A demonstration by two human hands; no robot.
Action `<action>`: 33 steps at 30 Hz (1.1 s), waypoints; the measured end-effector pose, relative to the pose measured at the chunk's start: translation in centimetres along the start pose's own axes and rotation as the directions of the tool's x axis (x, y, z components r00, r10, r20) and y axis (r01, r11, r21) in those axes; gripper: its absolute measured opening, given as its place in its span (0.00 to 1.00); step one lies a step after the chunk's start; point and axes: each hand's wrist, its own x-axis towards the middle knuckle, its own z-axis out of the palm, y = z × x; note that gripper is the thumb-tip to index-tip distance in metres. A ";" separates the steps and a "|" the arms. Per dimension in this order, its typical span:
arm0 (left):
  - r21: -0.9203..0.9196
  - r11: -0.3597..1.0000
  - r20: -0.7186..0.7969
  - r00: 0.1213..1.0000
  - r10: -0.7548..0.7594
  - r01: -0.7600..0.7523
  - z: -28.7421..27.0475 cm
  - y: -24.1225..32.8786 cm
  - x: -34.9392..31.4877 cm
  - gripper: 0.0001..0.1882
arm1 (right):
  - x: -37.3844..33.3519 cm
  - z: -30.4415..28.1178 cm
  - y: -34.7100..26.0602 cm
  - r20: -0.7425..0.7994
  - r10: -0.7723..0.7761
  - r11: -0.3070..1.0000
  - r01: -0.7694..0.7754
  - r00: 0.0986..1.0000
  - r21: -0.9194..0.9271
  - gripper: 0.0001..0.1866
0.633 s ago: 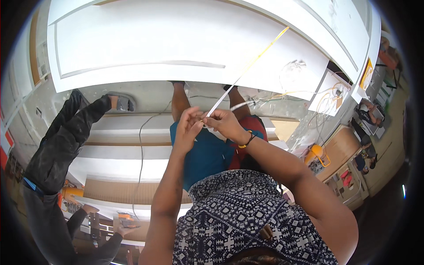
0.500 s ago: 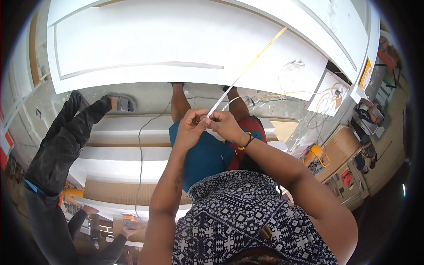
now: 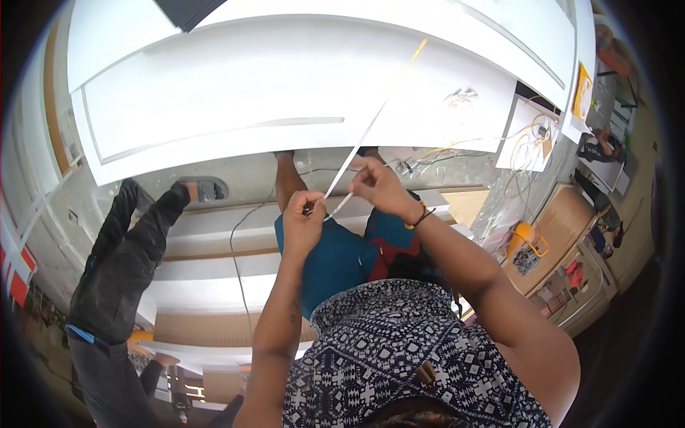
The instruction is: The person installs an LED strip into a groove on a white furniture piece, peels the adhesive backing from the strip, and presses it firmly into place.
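Note:
My left hand (image 3: 304,217) is closed in a pinch above my lap, on the near end of a long thin strip (image 3: 362,138). The strip is white near my hand and yellow at its far end, which reaches across the white panel. My right hand (image 3: 385,187) is a little farther away and to the right, its fingers curled toward the thumb. Between the two hands runs a thin pale speckled strand (image 3: 340,207) that meets my right thumb and fingers. Whether the strand is part of the strip, I cannot tell.
A large white panel (image 3: 221,78) spans the space ahead, with a dark object (image 3: 187,11) on top. Cables (image 3: 531,135) lie at right, near a yellow lamp-like object (image 3: 524,232). Beside me at left stands a person in dark trousers (image 3: 118,271). White boards (image 3: 214,274) lie below.
My right hand has moved up and right, away from my left hand. My left hand has shifted down slightly. The strip's far end has swung left, and a dark object now shows at the top.

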 end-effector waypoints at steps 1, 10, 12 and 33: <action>0.000 1.000 0.011 1.000 0.013 -0.013 0.1 -0.2 0.0 0.02 | 0.7 -1.1 0.2 -0.055 0.014 0.998 -0.010 0.998 0.064 0.22; 0.000 0.989 -0.095 0.984 0.149 -0.150 3.6 -3.1 0.5 0.02 | 8.5 -9.5 -9.6 -0.795 -0.366 0.847 0.527 0.484 -0.070 0.19; 0.089 0.974 -0.062 0.975 0.213 -0.207 5.0 -3.6 1.4 0.03 | 10.3 -10.3 -10.3 -0.816 -0.400 0.832 0.540 0.417 -0.131 0.20; 0.346 0.893 0.068 0.957 0.281 -0.287 11.7 -5.0 6.2 0.03 | 14.0 -12.1 -9.0 -0.839 -0.340 0.765 0.644 0.425 0.016 0.13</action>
